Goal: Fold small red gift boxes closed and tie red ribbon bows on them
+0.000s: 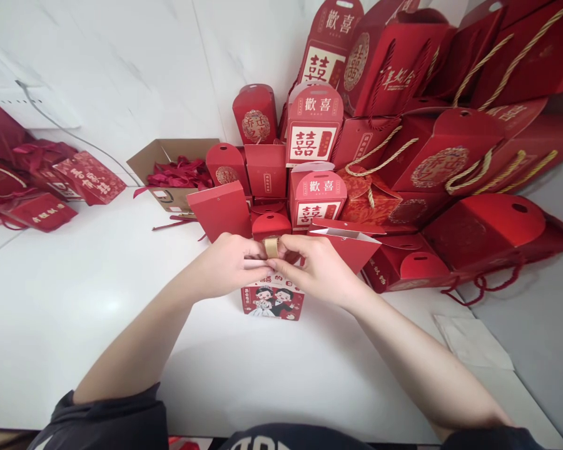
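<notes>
A small red and white gift box [273, 304] with a cartoon bride and groom stands upright on the white table in front of me. A gold ribbon [272, 247] arches in a loop above its top. From the left, my left hand [226, 265] closes its fingers at the ribbon, beside the box's top edge. My right hand [315, 267] pinches at the ribbon from the other side, its thumb pointing toward the left hand. The fingers hide much of the box top and the ribbon's ends.
Red gift boxes [315, 128] and rope-handled bags [450, 147] are stacked behind and to the right. A cardboard box [173, 199] of dark red ribbons stands at the back. More red bags [91, 178] sit at the left. White paper [473, 340] lies at right.
</notes>
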Action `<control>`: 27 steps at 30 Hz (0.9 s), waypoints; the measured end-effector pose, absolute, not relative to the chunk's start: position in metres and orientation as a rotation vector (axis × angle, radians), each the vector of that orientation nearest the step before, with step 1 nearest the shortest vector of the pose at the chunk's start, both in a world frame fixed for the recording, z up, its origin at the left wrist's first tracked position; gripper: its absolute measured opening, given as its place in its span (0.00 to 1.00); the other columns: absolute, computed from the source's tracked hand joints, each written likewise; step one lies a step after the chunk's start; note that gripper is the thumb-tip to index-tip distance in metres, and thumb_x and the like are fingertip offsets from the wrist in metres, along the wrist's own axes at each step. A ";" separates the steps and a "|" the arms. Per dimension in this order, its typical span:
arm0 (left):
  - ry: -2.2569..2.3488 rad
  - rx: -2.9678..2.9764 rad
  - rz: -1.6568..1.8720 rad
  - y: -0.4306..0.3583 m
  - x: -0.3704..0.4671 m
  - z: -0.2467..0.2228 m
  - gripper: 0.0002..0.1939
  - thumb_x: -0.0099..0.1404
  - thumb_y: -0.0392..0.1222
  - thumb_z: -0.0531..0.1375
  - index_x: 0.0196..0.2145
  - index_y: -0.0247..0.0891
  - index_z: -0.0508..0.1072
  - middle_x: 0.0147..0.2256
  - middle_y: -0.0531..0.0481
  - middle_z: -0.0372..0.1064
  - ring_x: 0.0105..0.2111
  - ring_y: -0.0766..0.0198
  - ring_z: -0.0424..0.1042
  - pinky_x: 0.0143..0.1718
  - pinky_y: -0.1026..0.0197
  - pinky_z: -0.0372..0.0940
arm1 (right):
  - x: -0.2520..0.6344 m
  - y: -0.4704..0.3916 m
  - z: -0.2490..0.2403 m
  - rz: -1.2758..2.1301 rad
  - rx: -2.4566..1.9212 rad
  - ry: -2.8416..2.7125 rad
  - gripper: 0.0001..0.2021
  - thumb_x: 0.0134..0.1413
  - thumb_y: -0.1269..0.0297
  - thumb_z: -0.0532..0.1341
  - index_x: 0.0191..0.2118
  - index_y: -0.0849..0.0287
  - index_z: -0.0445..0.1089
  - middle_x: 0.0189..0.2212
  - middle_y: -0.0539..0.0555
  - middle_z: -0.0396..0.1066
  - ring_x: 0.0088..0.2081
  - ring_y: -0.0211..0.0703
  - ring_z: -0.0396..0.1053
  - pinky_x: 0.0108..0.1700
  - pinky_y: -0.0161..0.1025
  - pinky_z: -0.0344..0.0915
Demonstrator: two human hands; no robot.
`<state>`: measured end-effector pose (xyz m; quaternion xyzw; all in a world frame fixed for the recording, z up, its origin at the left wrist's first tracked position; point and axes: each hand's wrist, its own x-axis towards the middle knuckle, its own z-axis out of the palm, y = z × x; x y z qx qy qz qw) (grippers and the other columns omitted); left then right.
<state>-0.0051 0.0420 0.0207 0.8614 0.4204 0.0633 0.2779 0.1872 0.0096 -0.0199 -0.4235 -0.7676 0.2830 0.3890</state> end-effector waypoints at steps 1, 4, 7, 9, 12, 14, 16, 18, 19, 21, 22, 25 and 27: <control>1.135 2.318 0.172 0.042 -0.005 0.021 0.14 0.62 0.46 0.56 0.24 0.34 0.70 0.20 0.55 0.60 0.23 0.71 0.54 0.24 0.66 0.49 | 0.188 0.010 -0.020 0.718 -1.082 -1.949 0.09 0.57 0.67 0.61 0.27 0.58 0.62 0.24 0.45 0.66 0.26 0.34 0.61 0.30 0.32 0.57; 1.146 2.363 0.157 0.043 -0.005 0.020 0.17 0.62 0.46 0.56 0.20 0.34 0.65 0.18 0.56 0.53 0.21 0.71 0.50 0.23 0.64 0.45 | 0.190 0.012 -0.019 0.795 -1.097 -1.936 0.09 0.59 0.65 0.60 0.27 0.58 0.64 0.23 0.45 0.66 0.25 0.34 0.60 0.29 0.33 0.56; 1.144 2.371 0.139 0.044 -0.006 0.020 0.16 0.62 0.45 0.56 0.20 0.34 0.66 0.18 0.56 0.52 0.21 0.71 0.48 0.23 0.63 0.43 | 0.194 0.012 -0.017 0.899 -1.091 -1.942 0.10 0.61 0.64 0.58 0.28 0.58 0.66 0.23 0.46 0.66 0.26 0.35 0.62 0.30 0.33 0.56; 1.165 2.357 0.130 0.045 -0.006 0.019 0.16 0.61 0.46 0.56 0.20 0.35 0.65 0.19 0.56 0.51 0.22 0.71 0.47 0.23 0.63 0.43 | 0.195 0.011 -0.015 0.931 -1.069 -1.960 0.08 0.59 0.64 0.60 0.29 0.58 0.66 0.26 0.47 0.69 0.28 0.36 0.65 0.32 0.34 0.58; 1.196 2.350 0.115 0.046 -0.008 0.017 0.18 0.60 0.46 0.57 0.18 0.35 0.59 0.19 0.56 0.47 0.22 0.70 0.45 0.22 0.63 0.42 | 0.195 0.009 -0.013 0.918 -1.068 -1.987 0.08 0.53 0.64 0.65 0.31 0.57 0.65 0.29 0.47 0.71 0.31 0.37 0.67 0.33 0.34 0.60; 1.190 2.361 0.109 0.046 -0.009 0.015 0.17 0.59 0.44 0.57 0.18 0.35 0.58 0.19 0.56 0.46 0.22 0.70 0.44 0.22 0.63 0.42 | 0.195 0.008 -0.013 0.896 -1.083 -1.991 0.08 0.53 0.66 0.65 0.31 0.57 0.64 0.28 0.46 0.71 0.30 0.37 0.67 0.32 0.34 0.60; 1.185 2.379 0.109 0.046 -0.009 0.015 0.16 0.59 0.43 0.56 0.18 0.35 0.59 0.19 0.56 0.46 0.22 0.71 0.44 0.22 0.63 0.42 | 0.196 0.009 -0.014 0.918 -1.066 -1.970 0.06 0.54 0.68 0.64 0.32 0.57 0.64 0.29 0.47 0.71 0.31 0.37 0.68 0.33 0.35 0.61; 1.185 2.391 0.105 0.046 -0.009 0.017 0.16 0.59 0.43 0.56 0.18 0.35 0.60 0.19 0.57 0.46 0.21 0.71 0.45 0.23 0.63 0.41 | 0.197 0.010 -0.016 0.989 -1.029 -1.934 0.04 0.55 0.70 0.62 0.36 0.57 0.65 0.32 0.48 0.72 0.34 0.39 0.70 0.37 0.36 0.64; 1.184 2.392 0.103 0.045 -0.008 0.018 0.16 0.60 0.43 0.56 0.18 0.35 0.61 0.18 0.57 0.46 0.21 0.71 0.45 0.23 0.63 0.41 | 0.197 0.011 -0.017 1.028 -1.014 -1.911 0.05 0.55 0.71 0.61 0.37 0.57 0.65 0.33 0.49 0.73 0.35 0.39 0.71 0.39 0.37 0.65; 1.178 2.390 0.102 0.045 -0.007 0.020 0.16 0.60 0.44 0.57 0.18 0.35 0.64 0.18 0.57 0.47 0.21 0.71 0.45 0.23 0.63 0.41 | 0.197 0.013 -0.020 1.097 -0.994 -1.872 0.07 0.55 0.72 0.60 0.40 0.57 0.65 0.34 0.49 0.72 0.36 0.39 0.71 0.40 0.38 0.66; 1.175 2.387 0.106 0.044 -0.007 0.020 0.16 0.61 0.44 0.57 0.19 0.34 0.65 0.18 0.57 0.49 0.21 0.71 0.46 0.23 0.63 0.41 | 0.197 0.014 -0.021 1.126 -0.990 -1.857 0.07 0.55 0.73 0.60 0.40 0.57 0.66 0.34 0.50 0.72 0.36 0.39 0.71 0.40 0.38 0.66; 1.185 2.381 0.121 0.044 -0.005 0.021 0.15 0.62 0.46 0.56 0.22 0.34 0.69 0.19 0.56 0.52 0.22 0.71 0.48 0.23 0.64 0.43 | 0.196 0.015 -0.024 1.158 -1.004 -1.820 0.05 0.54 0.72 0.59 0.38 0.57 0.65 0.34 0.50 0.71 0.36 0.39 0.70 0.39 0.38 0.67; 1.199 2.370 0.117 0.043 -0.004 0.020 0.15 0.62 0.46 0.56 0.23 0.34 0.70 0.19 0.56 0.53 0.22 0.71 0.48 0.23 0.64 0.43 | 0.195 0.015 -0.024 1.127 -1.026 -1.808 0.04 0.54 0.71 0.59 0.36 0.57 0.65 0.34 0.49 0.71 0.36 0.39 0.70 0.39 0.38 0.66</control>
